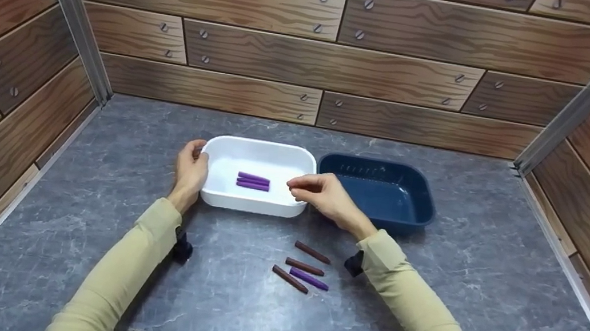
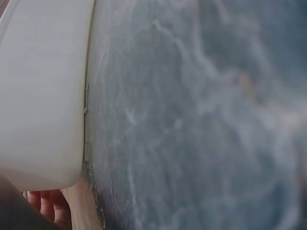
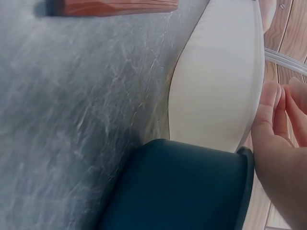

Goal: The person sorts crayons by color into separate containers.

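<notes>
The left hand (image 1: 190,173) gripped the white tray (image 1: 249,205) by its left wall, thumb at the rim, fingers partly hidden beyond it. The right hand (image 1: 332,198), fingertips drawn together, hovered over the tray's right end; whether they pinched anything could not be made out. Between the hands lay 3 purple crayons (image 1: 253,181), inside the tray. Below the right hand, 1 purple crayon (image 1: 309,279) and 3 brown crayons (image 1: 305,267) rested on the tabletop (image 1: 61,225), which stretched outward from the left hand. The right hand partly covered the blue tray (image 1: 408,200), just beside the white one.
</notes>
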{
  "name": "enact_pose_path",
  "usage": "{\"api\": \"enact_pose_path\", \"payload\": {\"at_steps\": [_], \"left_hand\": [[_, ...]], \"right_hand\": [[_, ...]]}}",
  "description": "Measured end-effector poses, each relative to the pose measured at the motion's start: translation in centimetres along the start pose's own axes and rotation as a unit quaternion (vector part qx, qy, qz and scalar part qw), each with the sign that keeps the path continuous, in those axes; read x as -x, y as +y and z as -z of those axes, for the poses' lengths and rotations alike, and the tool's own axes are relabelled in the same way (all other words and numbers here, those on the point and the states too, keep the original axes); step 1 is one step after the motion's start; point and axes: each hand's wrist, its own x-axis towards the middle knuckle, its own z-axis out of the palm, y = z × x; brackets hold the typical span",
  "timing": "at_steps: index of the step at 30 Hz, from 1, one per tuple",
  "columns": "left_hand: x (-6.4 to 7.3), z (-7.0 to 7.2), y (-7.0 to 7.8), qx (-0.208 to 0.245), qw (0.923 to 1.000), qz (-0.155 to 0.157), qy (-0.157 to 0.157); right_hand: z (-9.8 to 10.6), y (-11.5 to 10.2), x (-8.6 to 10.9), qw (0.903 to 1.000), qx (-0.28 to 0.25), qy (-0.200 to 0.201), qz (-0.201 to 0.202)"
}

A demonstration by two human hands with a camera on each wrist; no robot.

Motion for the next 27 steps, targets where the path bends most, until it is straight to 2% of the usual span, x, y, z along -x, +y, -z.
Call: {"api": "enact_pose_path", "payload": {"at_steps": [7, 14, 17, 20, 27], "left_hand": [[0.1, -0.1, 0.2, -0.001, 1.0, 0.0, 0.004], [0.3, 0.0, 0.1, 0.002, 1.0, 0.0, 0.002], [0.3, 0.0, 0.1, 0.0, 1.0, 0.001, 0.0], [0.1, 0.0, 0.2, -0.005, 1.0, 0.007, 0.0], [0.1, 0.0, 0.0, -0.006, 0.9999, 0.014, -0.001]], "right_hand": [[0.8, 0.5, 1.4, 0.9999, 0.004, 0.011, 0.007], [0.5, 1.2, 3.3, 0.9993, 0.009, -0.032, 0.018], [0.4, 0.1, 4.5, 0.9987, 0.012, -0.047, 0.014], [0.6, 0.2, 5.0, 0.9983, 0.021, -0.054, 0.005], [1.1, 2.6, 6.3, 0.9949, 0.056, -0.084, -0.007]]}}
